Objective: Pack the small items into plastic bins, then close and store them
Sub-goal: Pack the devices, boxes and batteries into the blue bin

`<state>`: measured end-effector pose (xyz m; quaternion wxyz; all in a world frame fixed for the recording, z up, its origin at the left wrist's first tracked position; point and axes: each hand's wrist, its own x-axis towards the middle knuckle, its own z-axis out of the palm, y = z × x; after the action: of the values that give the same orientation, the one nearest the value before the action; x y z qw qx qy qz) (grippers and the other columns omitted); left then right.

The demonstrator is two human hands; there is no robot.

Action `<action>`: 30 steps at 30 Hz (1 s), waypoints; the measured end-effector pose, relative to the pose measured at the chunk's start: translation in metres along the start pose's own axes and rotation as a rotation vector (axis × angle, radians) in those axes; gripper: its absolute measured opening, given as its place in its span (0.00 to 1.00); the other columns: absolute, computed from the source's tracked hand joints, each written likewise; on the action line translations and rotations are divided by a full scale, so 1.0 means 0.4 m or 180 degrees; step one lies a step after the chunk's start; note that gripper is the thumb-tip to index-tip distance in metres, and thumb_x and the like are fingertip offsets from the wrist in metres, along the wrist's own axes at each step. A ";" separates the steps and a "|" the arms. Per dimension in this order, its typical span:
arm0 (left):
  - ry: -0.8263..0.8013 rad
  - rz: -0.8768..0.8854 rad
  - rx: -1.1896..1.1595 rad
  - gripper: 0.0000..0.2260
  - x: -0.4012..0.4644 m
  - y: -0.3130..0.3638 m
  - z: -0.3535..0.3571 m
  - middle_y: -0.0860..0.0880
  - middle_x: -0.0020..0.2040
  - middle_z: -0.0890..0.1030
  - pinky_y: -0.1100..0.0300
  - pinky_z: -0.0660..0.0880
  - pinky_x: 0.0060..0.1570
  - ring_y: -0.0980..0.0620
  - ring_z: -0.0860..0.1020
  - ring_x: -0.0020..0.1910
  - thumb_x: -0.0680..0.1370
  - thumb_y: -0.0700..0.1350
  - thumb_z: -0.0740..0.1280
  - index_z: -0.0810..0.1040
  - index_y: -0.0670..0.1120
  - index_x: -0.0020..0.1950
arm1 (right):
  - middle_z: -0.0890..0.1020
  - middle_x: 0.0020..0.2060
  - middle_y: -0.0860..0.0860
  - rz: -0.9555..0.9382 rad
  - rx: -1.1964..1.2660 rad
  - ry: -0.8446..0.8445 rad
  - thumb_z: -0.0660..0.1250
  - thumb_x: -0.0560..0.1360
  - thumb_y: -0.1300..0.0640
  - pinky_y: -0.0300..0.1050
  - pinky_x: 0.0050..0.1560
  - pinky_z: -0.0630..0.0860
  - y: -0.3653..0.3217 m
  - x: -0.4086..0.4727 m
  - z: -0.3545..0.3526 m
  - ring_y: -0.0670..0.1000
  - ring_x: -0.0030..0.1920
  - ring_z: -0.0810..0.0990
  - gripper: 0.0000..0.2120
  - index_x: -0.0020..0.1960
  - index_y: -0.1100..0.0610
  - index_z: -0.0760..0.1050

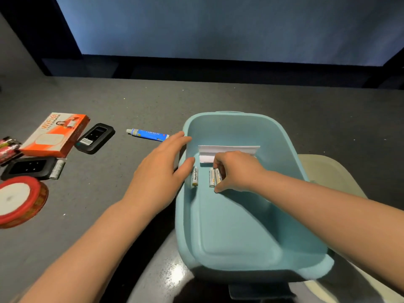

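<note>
A light blue plastic bin (290, 149) stands open on the grey table. Inside it lie a folded white paper (227, 149) and three white batteries. One battery (195, 176) lies alone near the left wall. My right hand (238, 171) is down in the bin, with thumb and fingers pinching two batteries (213, 177) side by side. My left hand (159, 171) rests flat with straight fingers against the bin's left rim. A blue tube (147, 134) lies on the table just left of the bin.
At the left lie an orange WiFi box (54, 134), two black devices (95, 138) (29, 167), a small white battery (57, 169), a red ribbon spool (19, 201) and a red packet (7, 147). A beige lid (330, 171) lies right of the bin.
</note>
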<state>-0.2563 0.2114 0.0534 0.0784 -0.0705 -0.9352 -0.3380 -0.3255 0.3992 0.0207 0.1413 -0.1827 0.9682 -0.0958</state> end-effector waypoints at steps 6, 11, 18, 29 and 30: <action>0.0163 -0.0024 -0.0241 0.19 -0.017 -0.018 0.012 0.66 0.68 0.68 0.64 0.65 0.55 0.61 0.69 0.64 0.78 0.55 0.61 0.67 0.59 0.69 | 0.80 0.42 0.45 0.0002 0.0094 0.0194 0.78 0.62 0.45 0.44 0.36 0.70 -0.011 -0.009 0.007 0.51 0.45 0.77 0.24 0.53 0.50 0.73; 0.0329 -0.0324 0.0064 0.19 -0.087 -0.090 -0.030 0.57 0.68 0.72 0.57 0.67 0.64 0.56 0.68 0.67 0.78 0.54 0.62 0.70 0.54 0.69 | 0.80 0.41 0.41 0.0217 0.1110 0.0823 0.74 0.68 0.51 0.43 0.40 0.74 -0.048 -0.056 -0.039 0.44 0.36 0.76 0.16 0.53 0.47 0.75; 0.0510 -0.1221 0.0131 0.17 -0.225 -0.278 -0.141 0.57 0.67 0.73 0.60 0.65 0.61 0.56 0.70 0.65 0.79 0.51 0.63 0.71 0.54 0.68 | 0.82 0.43 0.42 -0.0472 0.2752 0.1552 0.71 0.70 0.60 0.45 0.33 0.74 -0.288 -0.155 -0.068 0.49 0.35 0.76 0.14 0.51 0.43 0.76; 0.0944 -0.1645 0.0494 0.21 -0.330 -0.518 -0.333 0.52 0.64 0.74 0.58 0.68 0.57 0.51 0.70 0.63 0.73 0.49 0.70 0.72 0.51 0.65 | 0.80 0.40 0.43 -0.0706 0.2604 0.0809 0.71 0.70 0.60 0.29 0.30 0.66 -0.606 -0.063 0.100 0.42 0.26 0.71 0.13 0.47 0.43 0.77; 0.0945 -0.1717 0.0533 0.23 -0.335 -0.541 -0.348 0.52 0.65 0.73 0.57 0.68 0.58 0.51 0.69 0.64 0.72 0.49 0.71 0.71 0.51 0.66 | 0.81 0.40 0.44 -0.0671 0.2558 0.0733 0.71 0.70 0.60 0.30 0.31 0.66 -0.625 -0.042 0.120 0.41 0.28 0.73 0.12 0.47 0.44 0.77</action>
<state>-0.1513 -0.0535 -0.0014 0.1271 0.2367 -0.9231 -0.2751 -0.2139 0.1704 0.0389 0.0816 -0.1991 0.8395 -0.4990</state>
